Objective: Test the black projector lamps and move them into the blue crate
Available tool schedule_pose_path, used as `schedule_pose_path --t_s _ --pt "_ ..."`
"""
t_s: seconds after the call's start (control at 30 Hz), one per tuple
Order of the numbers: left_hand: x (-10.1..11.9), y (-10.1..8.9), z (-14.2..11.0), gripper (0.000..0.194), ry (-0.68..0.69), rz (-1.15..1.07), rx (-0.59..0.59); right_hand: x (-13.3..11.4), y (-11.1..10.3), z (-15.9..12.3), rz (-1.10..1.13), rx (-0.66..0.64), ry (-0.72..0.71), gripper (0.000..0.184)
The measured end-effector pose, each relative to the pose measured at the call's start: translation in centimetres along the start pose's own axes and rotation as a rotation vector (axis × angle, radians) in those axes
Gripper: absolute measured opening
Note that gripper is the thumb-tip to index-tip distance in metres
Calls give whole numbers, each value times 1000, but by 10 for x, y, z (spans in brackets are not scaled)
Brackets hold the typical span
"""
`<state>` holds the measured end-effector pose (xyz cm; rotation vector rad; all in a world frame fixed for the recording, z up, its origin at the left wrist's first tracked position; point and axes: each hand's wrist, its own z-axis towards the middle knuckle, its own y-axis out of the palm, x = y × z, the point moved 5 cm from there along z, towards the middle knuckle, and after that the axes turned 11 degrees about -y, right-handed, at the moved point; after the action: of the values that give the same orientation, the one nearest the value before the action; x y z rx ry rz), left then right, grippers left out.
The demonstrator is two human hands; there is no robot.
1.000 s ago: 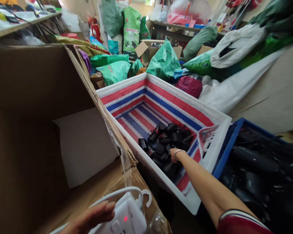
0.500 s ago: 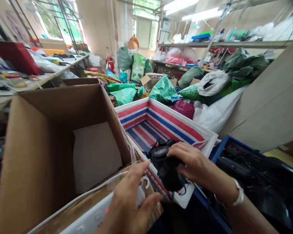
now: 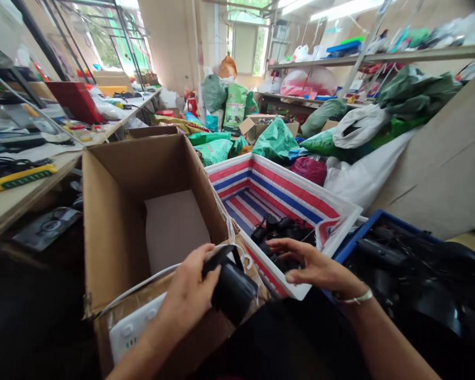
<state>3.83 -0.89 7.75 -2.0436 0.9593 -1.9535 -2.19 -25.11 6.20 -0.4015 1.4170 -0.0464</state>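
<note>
My left hand (image 3: 188,295) is closed on a black cylindrical device (image 3: 233,290) with a strap, held over the near flap of a large open cardboard box (image 3: 114,211). A white power strip (image 3: 136,327) with its white cable lies on that flap, just under the hand. My right hand (image 3: 309,264), fingers spread and holding nothing, hovers over the near corner of a red, white and blue striped bin (image 3: 285,192). Several small black devices (image 3: 281,232) lie in a heap in that bin.
A blue crate (image 3: 364,235) full of black items stands at the right. Green sacks (image 3: 275,140), bags and cardboard boxes crowd the floor beyond. A cluttered workbench (image 3: 31,174) runs along the left, shelves (image 3: 380,55) along the back right, and a cardboard sheet (image 3: 447,163) leans at right.
My right hand lifted a black device out of the striped bin and passed it to my left hand, then let go. The view tilted up and shifted right.
</note>
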Motion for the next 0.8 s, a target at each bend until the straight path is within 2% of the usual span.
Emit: schedule_pose_path --t_s 0.07,0.13,0.2,0.27,0.37,0.43,0.5,0.53,0.63,0.7,0.8 --pt "-21 -11 0 36 -164 -162 -45 41 2 -29 27 -56 165 87" --pt "-35 -19 -2 44 -298 -351 -107 81 17 -55 8 -70 267 94" --pt "-43 -26 -6 51 -395 -501 -142 114 42 -71 -12 -4 287 86" --pt "-47 -31 -9 54 -446 -591 -156 136 68 -75 -17 131 236 77" --pt "-54 -37 -11 55 -458 -695 -192 153 98 -69 -60 295 173 55" --pt "-60 -39 -12 49 -450 -758 -221 157 105 -66 -123 355 169 27" --pt "-65 -41 -15 40 -443 -794 -242 155 99 -65 -200 404 157 7" --pt "-68 -41 -16 35 -442 -795 -246 153 92 -66 -241 429 148 4" --pt "-75 -41 -22 28 -437 -755 -231 145 60 -73 -366 528 146 16" --pt "-79 -43 -24 26 -432 -761 -190 136 38 -75 -434 590 166 16" --pt "-87 -48 -26 25 -453 -882 -107 112 24 -67 -447 620 176 19"
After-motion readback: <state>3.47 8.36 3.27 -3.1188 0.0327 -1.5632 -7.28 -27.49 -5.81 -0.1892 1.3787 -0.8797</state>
